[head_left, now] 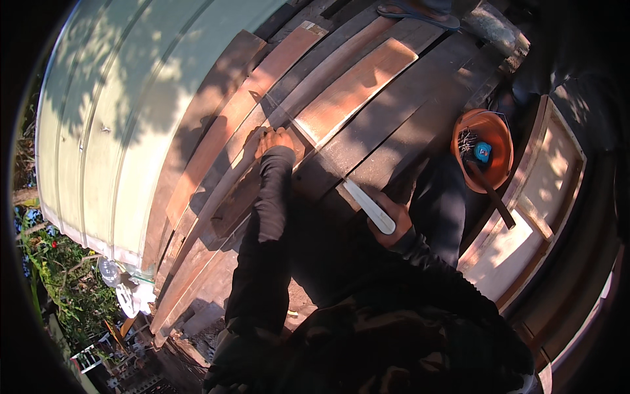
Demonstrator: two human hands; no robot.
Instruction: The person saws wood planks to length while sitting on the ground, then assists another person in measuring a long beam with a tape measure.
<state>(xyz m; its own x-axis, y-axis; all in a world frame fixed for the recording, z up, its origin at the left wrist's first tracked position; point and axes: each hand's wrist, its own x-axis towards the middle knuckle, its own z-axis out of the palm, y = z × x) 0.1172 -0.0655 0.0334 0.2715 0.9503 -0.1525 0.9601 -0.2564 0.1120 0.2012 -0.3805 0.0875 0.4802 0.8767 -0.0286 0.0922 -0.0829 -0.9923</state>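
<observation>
My right hand (392,222) is wrapped round the white handle (369,207) of a handsaw. The saw's thin blade (333,167), seen nearly edge-on, runs away from me to the upper left, across a reddish wooden board (357,82). Just left of the blade, my left hand (275,142) bears down on the shaded near part of the wood with its fingers bent over it. Its fingertips are partly in shadow. Whether the teeth sit inside a cut cannot be made out.
Several long planks (262,82) lie beneath and left of the board. Right stands an orange bucket (462,125) with nails, a blue round item (482,152) and a hammer-like handle (495,200). A framed wooden panel (548,226) is beyond it. Pale ribbed sheeting (98,131) borders the left; a sandaled foot (420,14) shows at the top.
</observation>
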